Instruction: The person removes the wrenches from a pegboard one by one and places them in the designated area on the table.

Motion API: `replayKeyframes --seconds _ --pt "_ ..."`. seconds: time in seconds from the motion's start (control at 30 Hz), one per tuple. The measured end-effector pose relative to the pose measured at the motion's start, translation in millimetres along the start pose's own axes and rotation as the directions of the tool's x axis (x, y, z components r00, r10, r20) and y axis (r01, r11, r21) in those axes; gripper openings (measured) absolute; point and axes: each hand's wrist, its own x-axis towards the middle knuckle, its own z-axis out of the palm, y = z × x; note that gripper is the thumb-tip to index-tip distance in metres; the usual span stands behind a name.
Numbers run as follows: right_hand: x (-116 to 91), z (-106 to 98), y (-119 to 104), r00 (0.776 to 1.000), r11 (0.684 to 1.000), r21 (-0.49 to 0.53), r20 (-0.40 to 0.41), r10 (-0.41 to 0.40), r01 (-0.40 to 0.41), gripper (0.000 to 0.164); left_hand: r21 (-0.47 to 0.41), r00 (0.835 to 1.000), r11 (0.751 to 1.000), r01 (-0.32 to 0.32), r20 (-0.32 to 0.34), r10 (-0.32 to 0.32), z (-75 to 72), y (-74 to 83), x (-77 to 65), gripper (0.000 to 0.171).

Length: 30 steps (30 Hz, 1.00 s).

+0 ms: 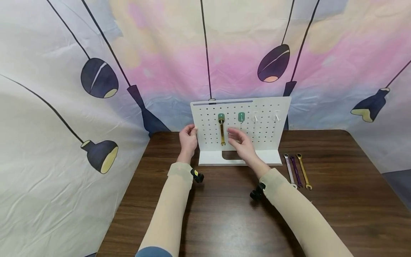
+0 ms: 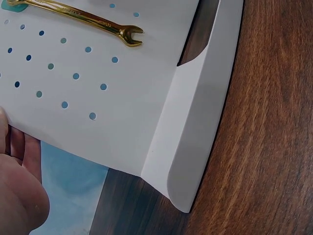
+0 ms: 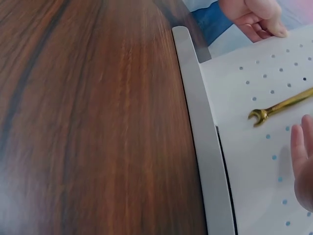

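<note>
A white pegboard stands upright on its base on the table. My left hand pinches its left edge, thumb in front and fingers behind, as the right wrist view shows. From the left green hook hangs a gold combination wrench, its open end pointing down. My right hand is just right of this wrench, in front of the board, fingers spread loosely and holding nothing. A second green hook sits above the right hand with no wrench on it.
Two pale hooks are fixed farther right on the board. On the table, right of the base, lie a silver wrench, a purple wrench and another gold wrench. A printed cloth hangs behind.
</note>
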Motion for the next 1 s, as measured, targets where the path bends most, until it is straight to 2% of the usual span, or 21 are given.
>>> replayKeyframes --seconds 0.27,0.53,0.8,1.0 --pt "8 12 -1 1.0 0.998 0.056 -0.018 -0.001 0.002 0.048 0.002 1.0 1.0 -0.002 -0.005 0.002 0.2 -0.9 -0.1 0.016" --pt "11 21 -1 1.0 0.998 0.049 -0.014 0.026 -0.025 0.049 -0.006 1.0 1.0 -0.016 -0.004 0.016 0.0 -2.0 0.6 0.015" --pt "10 30 -4 0.997 0.984 0.161 -0.016 0.08 -0.077 0.05 -0.01 1.0 1.0 -0.018 0.005 0.018 0.2 -0.9 -0.7 0.016" --pt "12 34 -4 0.993 0.98 0.165 -0.017 0.116 -0.111 0.05 -0.015 1.0 1.0 -0.011 0.006 0.011 -0.1 0.1 -1.1 0.016"
